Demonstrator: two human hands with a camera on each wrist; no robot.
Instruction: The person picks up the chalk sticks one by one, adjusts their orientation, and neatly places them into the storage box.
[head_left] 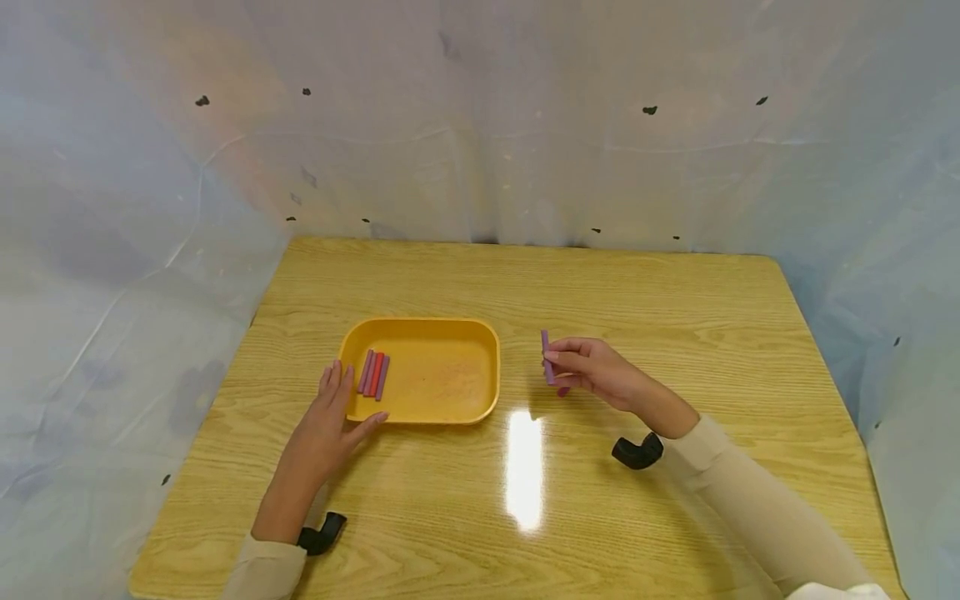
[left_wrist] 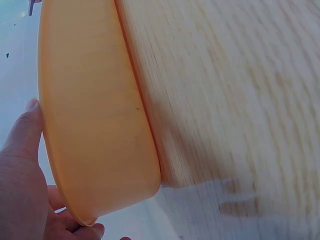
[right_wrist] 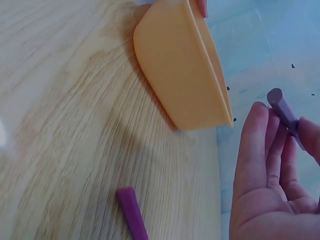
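Note:
My right hand (head_left: pixel 603 372) pinches a purple chalk-like stick (head_left: pixel 546 346) between thumb and fingers, above the table right of the yellow tray (head_left: pixel 450 421). In the right wrist view this held stick (right_wrist: pixel 284 112) shows its rounded flat end. A magenta stick (right_wrist: pixel 132 212) lies on the table below that hand, mostly hidden in the head view. My left hand (head_left: pixel 326 425) holds the tray's near-left corner, the thumb on the near rim and the fingers at the left rim. Inside the tray, a red stick (head_left: pixel 373 375) lies between two purple sticks (head_left: pixel 382 379) at the left end.
The wooden table (head_left: pixel 600 517) extends around the tray, with a bright light reflection near its middle. Pale plastic sheeting (head_left: pixel 480 125) stands behind the table and along both sides. A black curved piece shows at each wrist, at the right sleeve (head_left: pixel 637 452) and the left sleeve (head_left: pixel 322 533).

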